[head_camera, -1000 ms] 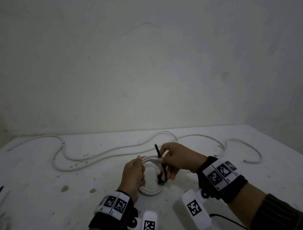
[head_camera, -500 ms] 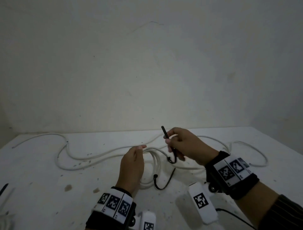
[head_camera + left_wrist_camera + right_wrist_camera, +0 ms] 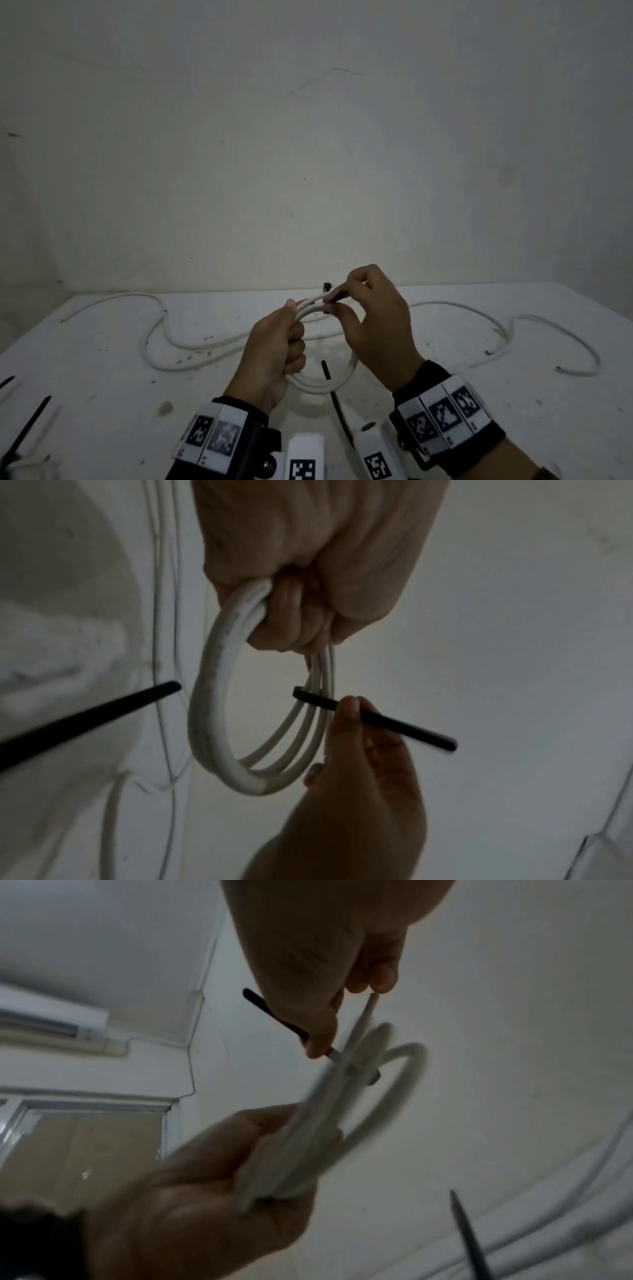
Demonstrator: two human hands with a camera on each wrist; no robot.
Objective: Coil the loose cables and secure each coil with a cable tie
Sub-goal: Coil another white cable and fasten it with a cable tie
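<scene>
Lifted off the stained white table [image 3: 102,394], coil [image 3: 219,723] gripped by left hand [image 3: 274,356], right hand [image 3: 373,325] pinching tie [image 3: 394,726].

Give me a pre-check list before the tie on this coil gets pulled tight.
1. Left hand grips the white coil: ok.
2. Right hand pinches the black cable tie: ok.
3. Tie crosses all the coil's strands: ok.
4. Tie tail fed through its head: cannot tell.
5. Coil lifted off the table: ok.
6. Loose white cable kept out of the loop: ok.
</scene>
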